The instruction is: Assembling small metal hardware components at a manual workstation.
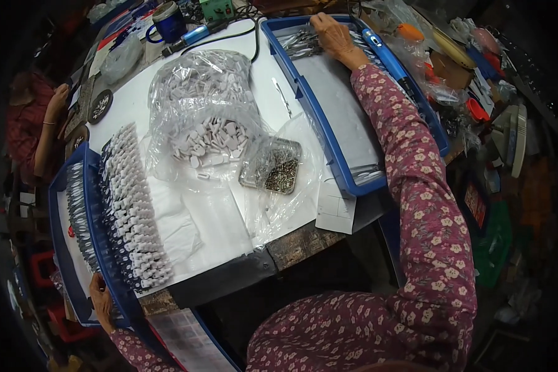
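Observation:
My right hand (333,37) reaches to the far end of the right blue tray (305,93). Its fingers are bent down beside a pile of thin silvery metal pieces (297,42); whatever they grip is hidden. At the near end of the left blue tray (92,204), my left hand (101,302) is curled by a long row of dark, slim metal pieces (80,211). The ends of its fingers do not show clearly. Next to this tray lie dense rows of white-ended pieces (130,198) with dark bases.
A clear bag of small white plastic parts (211,133) stands mid-table, near a clear box of small metal fasteners (281,173). Blue electric screwdrivers (195,35) (384,56) and a blue mug (167,25) lie around. Another person's arm (49,118) is at the left.

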The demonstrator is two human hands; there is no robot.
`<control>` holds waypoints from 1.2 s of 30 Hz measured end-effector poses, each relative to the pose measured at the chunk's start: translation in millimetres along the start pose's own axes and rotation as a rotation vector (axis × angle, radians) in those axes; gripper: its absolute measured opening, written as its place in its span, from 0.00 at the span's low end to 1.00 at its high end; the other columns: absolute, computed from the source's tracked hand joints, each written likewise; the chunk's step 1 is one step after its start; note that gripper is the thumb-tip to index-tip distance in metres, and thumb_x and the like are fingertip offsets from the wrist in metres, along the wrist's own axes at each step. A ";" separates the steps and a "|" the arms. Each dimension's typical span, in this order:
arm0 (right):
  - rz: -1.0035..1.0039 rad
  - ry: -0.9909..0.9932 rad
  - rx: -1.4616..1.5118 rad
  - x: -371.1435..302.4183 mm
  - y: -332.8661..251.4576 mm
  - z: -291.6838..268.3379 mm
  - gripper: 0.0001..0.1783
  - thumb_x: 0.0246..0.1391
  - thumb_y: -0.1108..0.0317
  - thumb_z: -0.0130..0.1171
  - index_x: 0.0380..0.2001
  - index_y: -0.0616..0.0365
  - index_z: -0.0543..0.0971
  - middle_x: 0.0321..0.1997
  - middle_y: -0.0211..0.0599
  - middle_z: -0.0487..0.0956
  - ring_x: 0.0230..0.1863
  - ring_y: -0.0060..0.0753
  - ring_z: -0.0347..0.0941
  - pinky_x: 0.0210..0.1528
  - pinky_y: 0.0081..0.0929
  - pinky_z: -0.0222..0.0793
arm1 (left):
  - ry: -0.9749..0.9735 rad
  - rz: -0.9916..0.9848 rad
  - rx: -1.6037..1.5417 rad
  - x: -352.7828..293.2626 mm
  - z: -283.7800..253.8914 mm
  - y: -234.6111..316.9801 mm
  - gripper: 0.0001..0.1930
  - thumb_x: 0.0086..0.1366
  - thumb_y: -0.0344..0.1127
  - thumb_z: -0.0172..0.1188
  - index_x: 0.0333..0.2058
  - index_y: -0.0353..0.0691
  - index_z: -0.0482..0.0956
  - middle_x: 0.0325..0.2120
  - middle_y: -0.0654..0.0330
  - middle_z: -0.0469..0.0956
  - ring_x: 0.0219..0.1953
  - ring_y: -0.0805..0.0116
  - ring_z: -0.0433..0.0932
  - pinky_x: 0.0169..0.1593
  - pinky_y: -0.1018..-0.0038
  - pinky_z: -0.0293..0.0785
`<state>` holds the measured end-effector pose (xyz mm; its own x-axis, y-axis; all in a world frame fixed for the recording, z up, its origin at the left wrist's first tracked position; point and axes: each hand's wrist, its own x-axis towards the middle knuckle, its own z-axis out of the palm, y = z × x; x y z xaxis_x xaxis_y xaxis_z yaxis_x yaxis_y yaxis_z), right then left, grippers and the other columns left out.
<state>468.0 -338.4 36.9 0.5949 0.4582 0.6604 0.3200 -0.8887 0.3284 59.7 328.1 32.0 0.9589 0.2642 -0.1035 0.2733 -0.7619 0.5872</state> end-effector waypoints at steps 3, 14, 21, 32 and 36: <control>0.181 0.250 0.155 6.3 -4.9 -21.0 0.08 0.48 0.70 0.51 0.32 0.59 0.66 0.29 0.49 0.74 0.31 0.54 0.72 0.29 0.43 0.69 | -0.003 -0.008 0.065 -0.4 -1.5 -7.1 0.12 0.55 0.36 0.53 0.33 0.31 0.72 0.24 0.62 0.73 0.25 0.75 0.69 0.32 0.77 0.66; 0.522 0.057 0.568 -12.3 -26.0 -68.5 0.18 0.47 0.69 0.54 0.40 0.67 0.68 0.21 0.44 0.76 0.24 0.35 0.74 0.27 0.29 0.68 | 0.055 0.071 0.037 1.7 4.5 -1.8 0.06 0.51 0.28 0.48 0.23 0.34 0.60 0.19 0.63 0.59 0.23 0.72 0.57 0.29 0.77 0.58; 0.597 0.131 1.281 1.9 -34.5 -114.0 0.10 0.51 0.71 0.52 0.36 0.65 0.74 0.23 0.31 0.75 0.21 0.13 0.67 0.21 0.11 0.61 | 0.119 0.063 0.141 2.7 -1.8 -15.2 0.04 0.49 0.24 0.46 0.27 0.35 0.63 0.21 0.56 0.61 0.24 0.62 0.60 0.32 0.72 0.61; 0.102 -0.113 1.761 39.4 -176.9 -184.2 0.21 0.46 0.67 0.54 0.44 0.68 0.69 0.35 0.43 0.77 0.32 0.25 0.76 0.23 0.13 0.71 | 0.191 -0.137 0.649 16.6 1.3 -63.2 0.10 0.51 0.21 0.47 0.35 0.34 0.65 0.31 0.40 0.72 0.36 0.40 0.70 0.37 0.54 0.64; 0.163 -0.245 2.003 31.3 -237.7 -210.0 0.12 0.46 0.68 0.58 0.33 0.65 0.75 0.26 0.39 0.79 0.24 0.22 0.75 0.16 0.15 0.67 | 0.143 -0.164 0.686 16.2 -1.0 -77.0 0.08 0.54 0.24 0.45 0.35 0.30 0.65 0.32 0.37 0.73 0.37 0.39 0.71 0.37 0.54 0.66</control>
<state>255.8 -116.2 121.4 0.7097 0.5366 0.4564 0.3663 0.2723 -0.8898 54.1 391.6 -14.0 0.8950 0.4458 -0.0133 0.4439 -0.8934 -0.0689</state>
